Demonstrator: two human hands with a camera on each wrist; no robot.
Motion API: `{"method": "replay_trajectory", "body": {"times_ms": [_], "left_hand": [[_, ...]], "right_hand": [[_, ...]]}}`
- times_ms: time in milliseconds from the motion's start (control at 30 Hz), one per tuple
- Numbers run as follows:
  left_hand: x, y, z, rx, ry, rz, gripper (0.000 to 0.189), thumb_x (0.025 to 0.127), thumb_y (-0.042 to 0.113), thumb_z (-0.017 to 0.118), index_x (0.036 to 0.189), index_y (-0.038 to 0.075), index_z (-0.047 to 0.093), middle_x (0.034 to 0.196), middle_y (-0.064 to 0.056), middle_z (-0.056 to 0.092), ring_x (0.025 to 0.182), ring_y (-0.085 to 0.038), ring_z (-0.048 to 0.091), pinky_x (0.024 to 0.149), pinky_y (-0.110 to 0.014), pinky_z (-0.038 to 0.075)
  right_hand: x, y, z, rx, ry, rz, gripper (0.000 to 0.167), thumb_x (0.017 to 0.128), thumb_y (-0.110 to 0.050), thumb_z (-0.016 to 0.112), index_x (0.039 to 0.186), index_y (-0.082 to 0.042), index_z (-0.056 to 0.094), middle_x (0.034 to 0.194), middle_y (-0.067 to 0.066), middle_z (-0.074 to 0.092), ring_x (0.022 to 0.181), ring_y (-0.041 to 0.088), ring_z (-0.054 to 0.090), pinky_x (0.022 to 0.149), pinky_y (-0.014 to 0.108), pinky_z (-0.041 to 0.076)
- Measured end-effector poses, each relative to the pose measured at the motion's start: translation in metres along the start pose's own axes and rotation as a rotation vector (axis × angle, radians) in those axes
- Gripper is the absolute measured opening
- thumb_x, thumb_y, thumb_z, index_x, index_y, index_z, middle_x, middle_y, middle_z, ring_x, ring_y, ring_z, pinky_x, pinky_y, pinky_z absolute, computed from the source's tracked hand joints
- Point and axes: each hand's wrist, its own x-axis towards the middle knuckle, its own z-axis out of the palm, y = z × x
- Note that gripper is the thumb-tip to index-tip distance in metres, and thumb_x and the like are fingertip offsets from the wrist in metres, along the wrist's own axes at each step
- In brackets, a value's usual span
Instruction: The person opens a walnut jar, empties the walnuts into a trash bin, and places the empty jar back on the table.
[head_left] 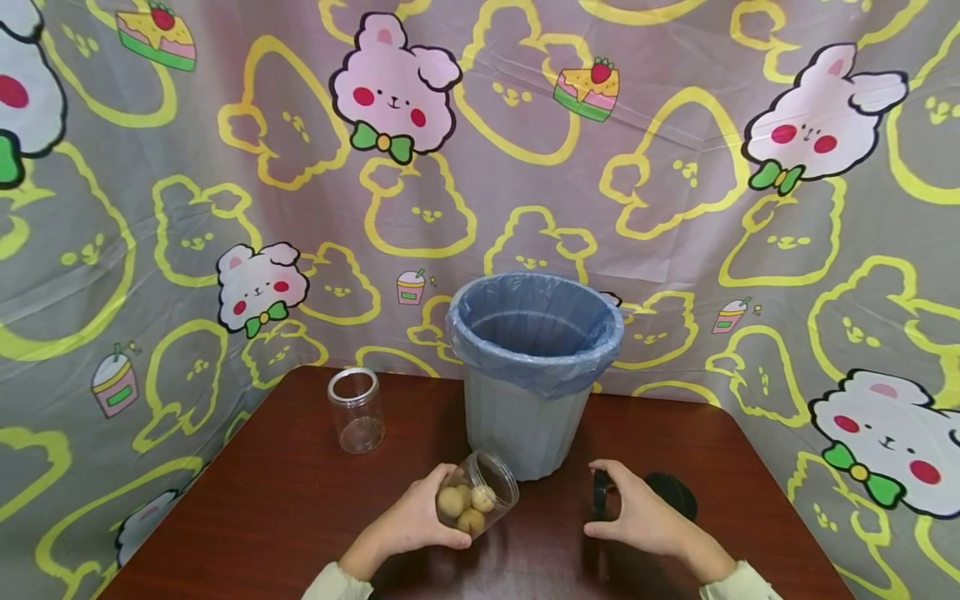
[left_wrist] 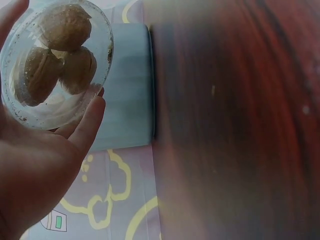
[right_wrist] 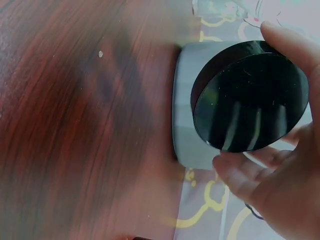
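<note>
My left hand (head_left: 416, 517) grips a clear plastic jar (head_left: 501, 477) tilted to the right, its open mouth toward the bin. Several walnuts (left_wrist: 66, 26) lie in the jar's lower end, and the left wrist view looks at them through its round bottom. My right hand (head_left: 651, 518) pinches a round black lid (right_wrist: 252, 102) by its rim between thumb and fingers, standing on edge. In the head view that lid appears edge-on, to the right of the jar and apart from it.
A grey bin (head_left: 525, 417) with a blue liner (head_left: 573, 371) stands upright behind both hands. Another clear jar (head_left: 357, 421), uncovered, stands at the back left of the brown table (head_left: 262, 500). A second black lid (head_left: 672, 495) lies beyond my right hand. Patterned cloth (head_left: 525, 183) hangs around the table.
</note>
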Motion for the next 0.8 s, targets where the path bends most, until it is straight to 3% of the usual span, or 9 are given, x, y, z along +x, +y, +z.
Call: {"method": "replay_trajectory", "body": {"times_ms": [233,500,800], "left_hand": [[-0.001,-0.003,0.001,-0.003,0.003,0.004,0.084,0.059,0.034,0.088,0.124,0.004,0.046,0.12,-0.01,0.057,0.095,-0.012,0.057,0.082,-0.026,0.045],[-0.001,-0.005,0.0,-0.009,0.001,0.004,0.083,0.059,0.035,0.088,0.124,0.005,0.045,0.121,-0.011,0.057,0.097,-0.013,0.057,0.083,-0.026,0.045],[-0.001,-0.003,0.001,-0.016,0.007,0.007,0.083,0.059,0.033,0.088,0.124,0.004,0.046,0.122,-0.011,0.057,0.098,-0.013,0.057,0.085,-0.027,0.045]], "right_hand": [[0.0,0.001,-0.001,-0.131,-0.097,0.033,0.082,0.075,-0.055,0.072,0.137,-0.009,0.043,0.13,0.018,0.044,0.119,0.037,0.044,0.087,0.055,0.042],[0.002,0.009,0.006,-0.252,-0.124,0.038,0.083,0.068,-0.059,0.075,0.122,-0.003,0.047,0.113,0.009,0.053,0.106,0.028,0.05,0.081,0.047,0.045],[0.001,0.015,0.014,-0.327,-0.163,0.017,0.087,0.07,-0.065,0.069,0.126,-0.001,0.049,0.118,0.014,0.052,0.11,0.034,0.049,0.085,0.05,0.044]]}}
